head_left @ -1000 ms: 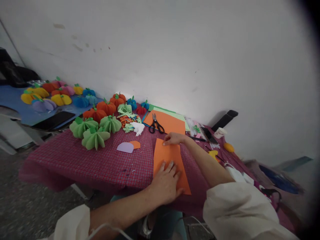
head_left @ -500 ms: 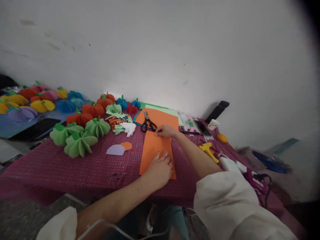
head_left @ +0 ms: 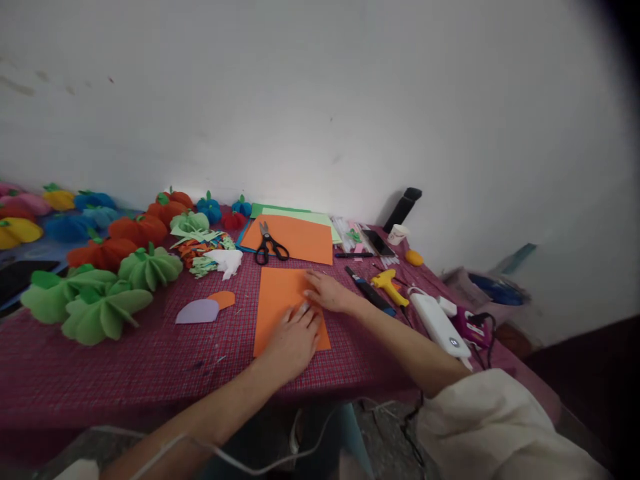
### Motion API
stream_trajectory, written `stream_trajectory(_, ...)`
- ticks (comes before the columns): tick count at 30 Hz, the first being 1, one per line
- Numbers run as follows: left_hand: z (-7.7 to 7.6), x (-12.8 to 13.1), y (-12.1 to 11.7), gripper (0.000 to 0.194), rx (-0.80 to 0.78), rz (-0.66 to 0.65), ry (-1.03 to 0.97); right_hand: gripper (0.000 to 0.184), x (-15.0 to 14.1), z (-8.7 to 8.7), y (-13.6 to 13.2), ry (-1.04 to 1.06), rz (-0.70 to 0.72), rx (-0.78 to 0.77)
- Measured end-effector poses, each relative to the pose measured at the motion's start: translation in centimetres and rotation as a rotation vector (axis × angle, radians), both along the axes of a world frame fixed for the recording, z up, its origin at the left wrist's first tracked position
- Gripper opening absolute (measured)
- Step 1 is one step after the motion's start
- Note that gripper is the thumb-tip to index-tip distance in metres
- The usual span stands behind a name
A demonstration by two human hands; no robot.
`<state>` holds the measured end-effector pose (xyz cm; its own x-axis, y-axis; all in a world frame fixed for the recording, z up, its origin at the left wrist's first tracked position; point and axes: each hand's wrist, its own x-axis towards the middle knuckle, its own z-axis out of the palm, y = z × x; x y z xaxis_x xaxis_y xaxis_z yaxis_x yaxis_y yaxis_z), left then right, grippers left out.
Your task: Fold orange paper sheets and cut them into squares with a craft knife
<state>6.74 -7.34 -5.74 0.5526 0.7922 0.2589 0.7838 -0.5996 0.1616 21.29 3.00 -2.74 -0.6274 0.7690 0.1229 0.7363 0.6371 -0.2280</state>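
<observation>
A folded orange paper sheet lies on the red checked tablecloth in front of me. My left hand rests flat on its near right part, fingers stretched out. My right hand presses on the sheet's right edge, fingers laid flat and pointing left. Neither hand holds anything. Black scissors lie just beyond on a stack of orange and green paper.
Green paper pumpkins sit at the left, with orange, blue and yellow ones behind. A purple half-round cutout and paper scraps lie nearby. A yellow glue gun, pen, white power bank and phone are at the right. White wall behind.
My right hand slid back along the sheet's right edge toward me, closer to my left hand. The camera swung right, shifting the pumpkins toward the left edge.
</observation>
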Motion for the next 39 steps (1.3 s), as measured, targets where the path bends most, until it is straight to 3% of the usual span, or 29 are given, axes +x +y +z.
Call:
stream_trajectory(3, 1.0, -0.3, 0.4, 0.039, 0.001, -0.046, -0.011, 0.043, 2.3, 1.5, -1.5, 0.081, -0.061, 0.073)
stream_trajectory(6, 1.9, -1.0, 1.5, 0.041, -0.027, -0.14, -0.054, 0.037, 5.5, 2.4, -2.8, 0.02, -0.276, 0.122)
stream_trajectory(10, 1.9, -1.8, 3.2, 0.04, -0.105, -0.21, -0.091, 0.038, 9.2, 1.6, -4.4, -0.182, -0.541, 0.132)
stream_trajectory(14, 1.1, -2.2, 3.6, 0.04, -0.122, -0.202, -0.062, 0.039, 10.3, 0.6, -5.3, -0.26, -0.622, 0.158)
stream_trajectory(17, 1.1, -2.4, 3.4, 0.047, -0.144, -0.224, -0.036, 0.037, 10.2, 0.8, -4.9, -0.265, -0.637, 0.116)
stream_trajectory(21, 1.6, -2.7, 3.4, 0.079, -0.206, -0.275, 0.02, 0.043, 10.3, 1.7, -4.2, -0.225, -0.637, -0.008)
stream_trajectory(24, 1.7, -3.0, 3.7, 0.093, -0.233, -0.313, 0.022, 0.05, 11.0, 2.9, -5.7, -0.115, -0.584, -0.043)
stream_trajectory(28, 1.6, -3.1, 4.0, 0.087, -0.249, -0.346, -0.013, 0.051, 12.1, 4.8, -10.9, 0.082, -0.349, -0.167)
stream_trajectory(31, 1.6, -3.2, 4.1, 0.077, -0.259, -0.365, -0.026, 0.052, 12.4, 5.5, -15.3, 0.157, -0.284, -0.255)
stream_trajectory(35, 1.7, -3.1, 4.0, 0.061, -0.269, -0.362, -0.036, 0.051, 11.9, 5.0, -19.7, 0.155, -0.261, -0.298)
stream_trajectory(39, 1.7, -3.1, 4.0, 0.047, -0.272, -0.356, -0.035, 0.052, 10.6, 3.8, -21.9, 0.109, -0.264, -0.28)
